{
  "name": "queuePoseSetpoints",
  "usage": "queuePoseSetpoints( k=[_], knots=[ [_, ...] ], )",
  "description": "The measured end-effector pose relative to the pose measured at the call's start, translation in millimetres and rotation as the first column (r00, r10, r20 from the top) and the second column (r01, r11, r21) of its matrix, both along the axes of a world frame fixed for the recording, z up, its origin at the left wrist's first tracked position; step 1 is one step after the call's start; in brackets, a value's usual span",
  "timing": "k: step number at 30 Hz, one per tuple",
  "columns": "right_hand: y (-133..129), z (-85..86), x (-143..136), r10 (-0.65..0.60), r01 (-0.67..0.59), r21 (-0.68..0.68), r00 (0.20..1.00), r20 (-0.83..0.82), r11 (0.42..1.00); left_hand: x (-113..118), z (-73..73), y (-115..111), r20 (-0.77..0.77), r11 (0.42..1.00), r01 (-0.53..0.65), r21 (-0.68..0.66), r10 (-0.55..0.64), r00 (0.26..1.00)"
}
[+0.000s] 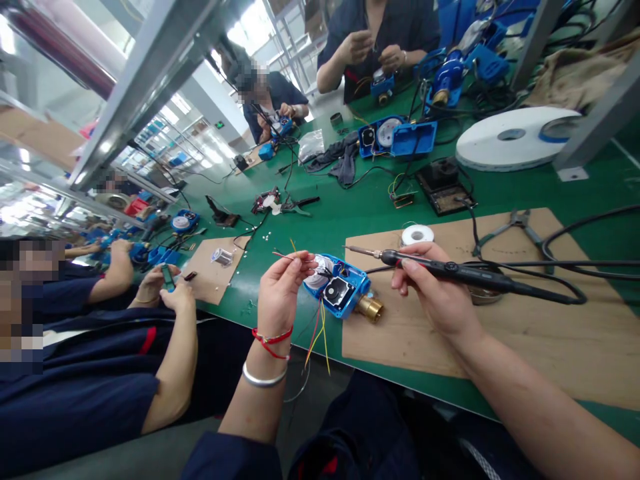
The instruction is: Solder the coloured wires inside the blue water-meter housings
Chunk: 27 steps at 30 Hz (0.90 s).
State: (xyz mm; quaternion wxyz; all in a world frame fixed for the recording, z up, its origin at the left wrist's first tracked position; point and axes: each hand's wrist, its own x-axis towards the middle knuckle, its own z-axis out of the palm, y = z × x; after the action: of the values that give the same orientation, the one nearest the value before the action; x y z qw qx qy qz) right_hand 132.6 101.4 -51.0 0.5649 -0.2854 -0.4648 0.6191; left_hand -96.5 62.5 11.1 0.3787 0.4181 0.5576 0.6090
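Note:
My right hand [437, 293] grips a soldering iron [467, 273] like a pen. The iron's tip points left, just above and beyond the opened blue water meter [357, 283]. My left hand [285, 283] is closed in a pinch on thin wires [283, 255], whose ends stick out to the left of the fingers. The meter lies at the cardboard's left edge, its brass fitting [371, 309] toward me and to the right. A round white part and a black square part show inside it. Red and yellow wires [323, 333] hang from it over the table edge.
Cardboard [400, 347] covers the right of the green table [300, 233]. On it are a solder spool [417, 235] and cutting pliers [520, 230]; an iron stand [443, 190] is behind. Cables loop at right. Co-workers sit left [100, 387] and opposite [380, 47].

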Motion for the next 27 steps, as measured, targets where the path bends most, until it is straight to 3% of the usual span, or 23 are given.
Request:
queuePoseSetpoints(
  k=[4, 8, 14, 17, 23, 27],
  knots=[
    [0.1, 0.6, 0.5, 0.007, -0.007, -0.001, 1.0, -0.007, 1.0, -0.3, -2.0, 0.0, -0.054, 1.0, -0.024, 0.0, 0.024, 0.998],
    [0.0, 1.4, 0.2, 0.011, -0.01, 0.008, 0.999, -0.032, 1.0, 3.0, -1.0, -2.4, -0.228, 0.999, -0.043, 0.004, 0.043, 0.973],
    [-0.2, 2.4, 1.0, 0.005, -0.005, -0.004, 1.0, -0.03, 1.0, 5.8, -1.1, -6.1, -0.418, 0.999, 0.013, -0.043, -0.03, 0.908],
    [-0.4, 3.5, 1.6, 0.009, -0.009, -0.004, 0.999, -0.05, 1.0, 5.5, -2.7, -6.5, -0.518, 0.997, 0.054, -0.047, -0.07, 0.853],
    [-1.5, 5.1, 2.5, 0.009, -0.008, 0.019, 0.998, -0.056, 1.0, 9.5, -0.1, -8.9, -0.755, 0.997, 0.062, -0.036, -0.068, 0.652],
    [-3.3, 6.7, 3.9, -0.034, 0.035, 0.049, 0.999, -0.023, 0.998, 12.0, -2.3, -11.5, -0.753, 0.995, 0.082, -0.052, -0.093, 0.651]
  ],
)
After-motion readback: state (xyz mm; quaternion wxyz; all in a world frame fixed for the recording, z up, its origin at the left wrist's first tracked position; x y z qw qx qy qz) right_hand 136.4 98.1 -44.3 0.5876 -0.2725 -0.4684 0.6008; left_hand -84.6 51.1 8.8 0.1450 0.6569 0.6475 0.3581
